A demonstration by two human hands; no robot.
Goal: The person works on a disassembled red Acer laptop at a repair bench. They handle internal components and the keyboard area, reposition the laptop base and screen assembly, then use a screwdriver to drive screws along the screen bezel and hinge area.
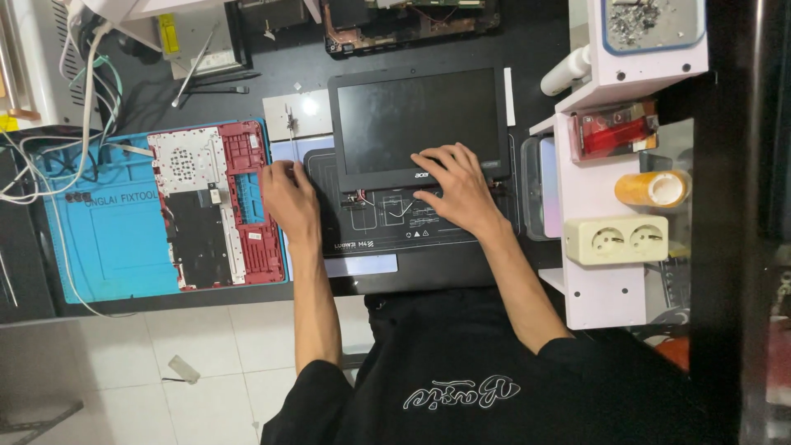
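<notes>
A black laptop screen panel (420,119) lies on a dark work pad (387,227) in the middle of the black desk. My right hand (457,185) rests flat on the panel's lower bezel, fingers spread, holding nothing. My left hand (288,196) presses on the pad's left edge, beside a red laptop case (247,206) that lies opened, insides up, on a blue mat (107,239). Thin wires (360,198) show at the panel's hinge, between my hands.
A white shelf unit (593,206) stands at the right with a beige double socket (622,239), an orange roll (652,188) and a red box (616,132). White cables (78,132) trail at the left. Another opened laptop base (408,25) lies at the back.
</notes>
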